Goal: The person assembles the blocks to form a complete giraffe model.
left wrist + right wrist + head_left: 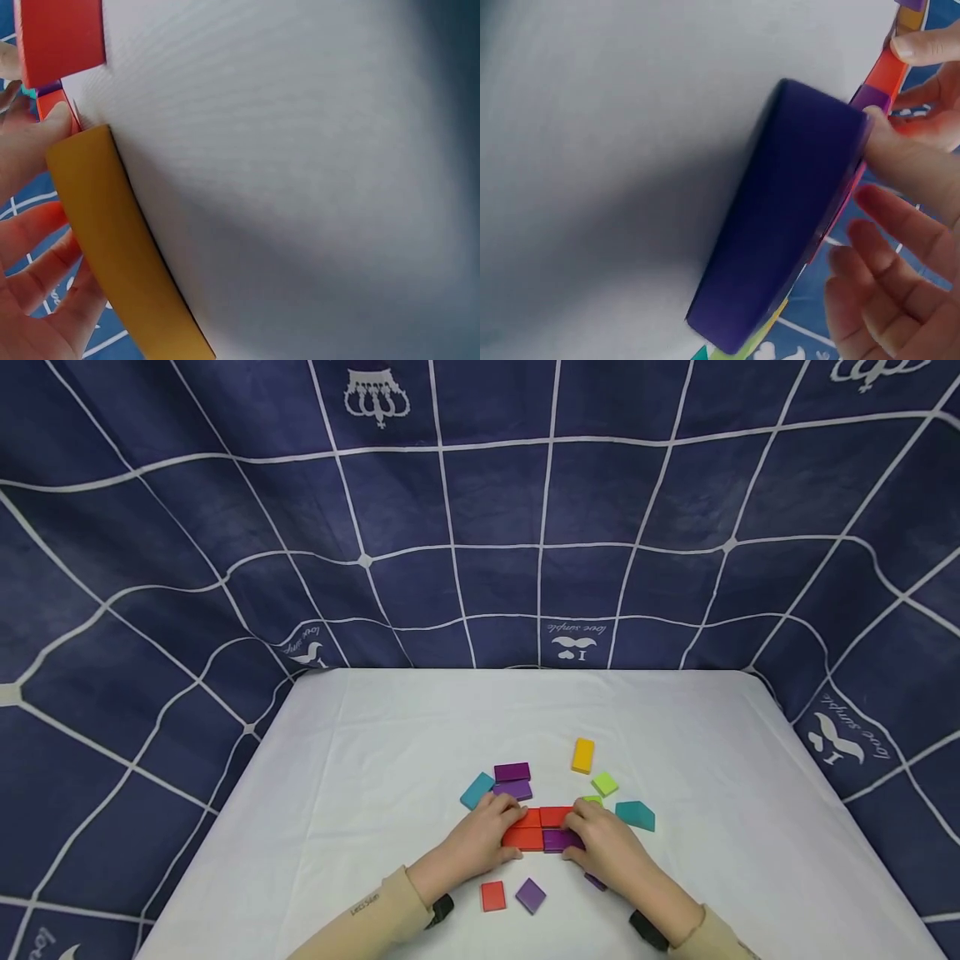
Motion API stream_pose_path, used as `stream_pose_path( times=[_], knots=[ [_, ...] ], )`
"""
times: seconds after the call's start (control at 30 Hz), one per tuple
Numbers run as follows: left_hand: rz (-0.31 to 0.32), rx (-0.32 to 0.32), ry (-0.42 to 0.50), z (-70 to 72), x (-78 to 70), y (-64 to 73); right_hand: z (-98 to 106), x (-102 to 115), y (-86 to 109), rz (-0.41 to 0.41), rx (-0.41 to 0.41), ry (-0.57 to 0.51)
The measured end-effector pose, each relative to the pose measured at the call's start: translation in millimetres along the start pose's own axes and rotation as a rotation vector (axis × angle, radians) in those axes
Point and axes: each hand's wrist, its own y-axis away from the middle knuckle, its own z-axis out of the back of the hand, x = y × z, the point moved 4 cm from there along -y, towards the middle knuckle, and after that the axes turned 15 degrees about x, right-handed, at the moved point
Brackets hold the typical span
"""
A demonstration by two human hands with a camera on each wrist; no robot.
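Observation:
In the head view, red blocks and a purple block lie together in two rows. My left hand holds the left end of the rows, thumb at the near edge and fingertips at the far side. At the opposite end, my right hand grips the purple block and the red block behind it the same way. The left wrist view shows the left thumb on a red block's end. In the right wrist view, the right thumb presses the smaller purple block.
Behind the hands lie two purple blocks, a blue block, a yellow block, green pieces and a teal piece. Nearer are red and purple squares. A yellow block and a dark purple block stand near the wrists.

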Motion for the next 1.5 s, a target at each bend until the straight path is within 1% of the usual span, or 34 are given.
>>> stream_pose_path(
  times=[0.07,0.13,0.23,0.3,0.37,0.5,0.73,1.0,1.07,1.1,1.17,1.27,1.33,1.43,1.5],
  knots=[
    [0.000,-0.004,-0.005,0.7,0.1,0.3,1,-2,-1.6,0.010,0.001,-0.035],
    [0.002,-0.008,-0.008,1.4,0.4,0.8,1,-5,-4.3,0.014,0.027,-0.078],
    [0.004,-0.010,-0.013,1.6,1.3,1.5,-2,-8,-9.6,0.013,0.104,-0.140],
    [0.002,-0.010,-0.011,1.4,1.6,2.0,-4,-9,-12.2,0.004,0.150,-0.160],
    [-0.005,-0.011,-0.007,0.9,1.4,2.4,-6,-10,-14.3,-0.006,0.179,-0.169],
    [-0.015,-0.011,0.006,1.4,0.4,2.7,-8,-12,-15.3,-0.023,0.188,-0.185],
    [-0.002,-0.004,0.007,1.5,0.9,3.6,-9,-12,-15.8,-0.027,0.198,-0.220],
    [-0.009,-0.005,0.012,2.2,0.2,4.2,-9,-14,-16.9,-0.027,0.205,-0.226],
    [-0.011,-0.016,0.025,4.4,0.9,3.6,-9,-15,-16.9,-0.022,0.202,-0.224],
    [-0.005,-0.026,0.036,5.9,2.2,2.9,-9,-16,-16.9,-0.020,0.199,-0.222],
    [0.010,-0.067,0.064,11.9,5.7,2.3,-8,-17,-17.1,-0.013,0.191,-0.219],
    [0.053,-0.135,0.129,24.3,13.7,-0.1,-6,-17,-17.4,-0.008,0.177,-0.217],
    [0.084,-0.160,0.174,31.8,19.5,-3.2,-6,-17,-17.4,-0.010,0.175,-0.218],
    [0.124,-0.149,0.228,37.8,26.2,-10.5,-7,-17,-16.1,-0.020,0.190,-0.235],
    [0.143,-0.118,0.244,38.2,28.6,-15.9,-9,-16,-15.0,-0.025,0.204,-0.245]
  ],
)
